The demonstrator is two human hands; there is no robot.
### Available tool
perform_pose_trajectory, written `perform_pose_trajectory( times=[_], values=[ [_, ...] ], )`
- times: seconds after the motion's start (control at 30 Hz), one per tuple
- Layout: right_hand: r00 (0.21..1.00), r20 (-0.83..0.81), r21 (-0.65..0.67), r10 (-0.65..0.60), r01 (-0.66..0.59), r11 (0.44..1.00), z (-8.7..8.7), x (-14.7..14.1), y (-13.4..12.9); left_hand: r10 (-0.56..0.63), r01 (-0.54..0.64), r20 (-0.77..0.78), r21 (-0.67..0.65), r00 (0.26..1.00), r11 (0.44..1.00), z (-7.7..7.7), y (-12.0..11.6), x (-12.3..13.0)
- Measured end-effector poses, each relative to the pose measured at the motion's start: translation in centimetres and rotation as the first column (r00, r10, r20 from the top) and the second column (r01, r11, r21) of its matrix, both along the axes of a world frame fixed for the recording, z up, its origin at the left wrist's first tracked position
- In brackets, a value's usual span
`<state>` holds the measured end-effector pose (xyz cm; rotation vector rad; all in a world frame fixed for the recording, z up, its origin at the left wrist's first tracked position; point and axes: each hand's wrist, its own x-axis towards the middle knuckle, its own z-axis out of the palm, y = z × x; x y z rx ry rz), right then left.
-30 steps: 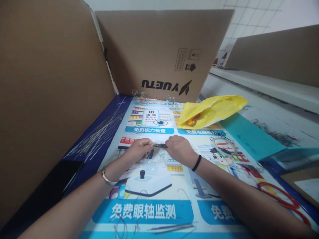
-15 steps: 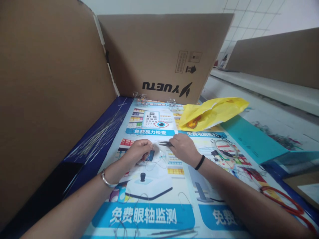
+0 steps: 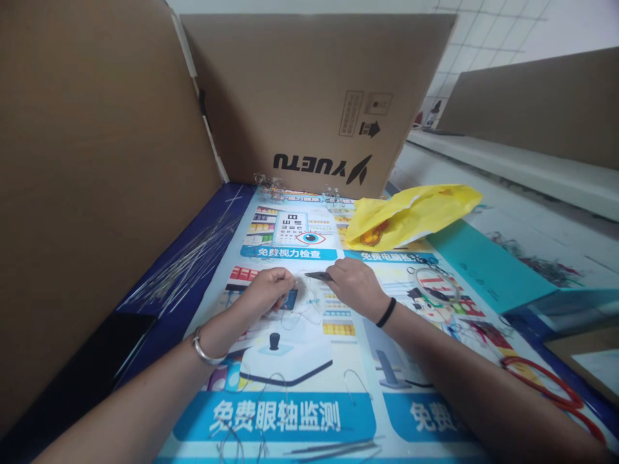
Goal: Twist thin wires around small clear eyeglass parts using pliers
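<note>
My left hand is closed in a pinch on a thin wire, whose pale loops hang below and to the right of the fingers. Wrapped in my right hand is a pair of dark, pointed pliers. Their tips point left, a short way from the left fingertips, and their jaws look closed together. The handles are hidden in the palm. Whether the tips touch the wire is too fine to make out. Both hands are above the printed mat.
Straight wires lie along the left edge. Cardboard panels stand behind and at left. A yellow bag, a turquoise box and red cord are on the right. Loose wire pieces lie in front.
The pliers' jaws, apart before, now look closed, and the tool has turned slightly. My hands have hardly moved; the whole view has shifted a little.
</note>
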<state>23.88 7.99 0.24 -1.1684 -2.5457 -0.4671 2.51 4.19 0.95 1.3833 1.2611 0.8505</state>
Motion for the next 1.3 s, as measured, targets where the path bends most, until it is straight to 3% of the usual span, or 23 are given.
perform_pose_trajectory(
  times=[0.2, 0.4, 0.77, 0.97, 1.17, 1.3],
  values=[
    [0.999, 0.017, -0.120, -0.031, 0.033, 0.992, 0.2, -0.7, -0.5, 0.030, -0.031, -0.022, -0.022, 0.999, 0.999, 0.2, 0.0, 0.2],
    [0.996, 0.015, -0.198, -0.084, 0.085, 0.977, 0.7, -0.4, -0.2, 0.065, -0.062, 0.063, -0.037, 0.996, 0.997, 0.7, -0.1, 0.2],
    [0.999, -0.048, -0.039, 0.001, -0.003, 0.999, 0.4, 0.4, 0.5, 0.098, -0.087, 0.145, -0.080, 0.985, 0.993, 1.1, -0.1, 0.2],
    [0.999, 0.024, -0.014, 0.031, -0.031, 0.999, 0.2, 0.4, 0.4, 0.075, -0.070, 0.117, -0.048, 0.990, 0.996, 0.7, -0.1, 0.2],
    [0.999, 0.035, -0.146, -0.027, 0.032, 0.989, 0.9, -0.3, -0.4, 0.075, -0.072, 0.075, -0.042, 0.994, 0.997, 0.4, 0.0, 0.3],
    [0.997, 0.008, -0.294, -0.079, 0.078, 0.953, 1.7, -0.8, -1.1, 0.096, -0.094, 0.065, -0.045, 0.993, 0.995, 0.4, -0.1, 0.6]
  ],
)
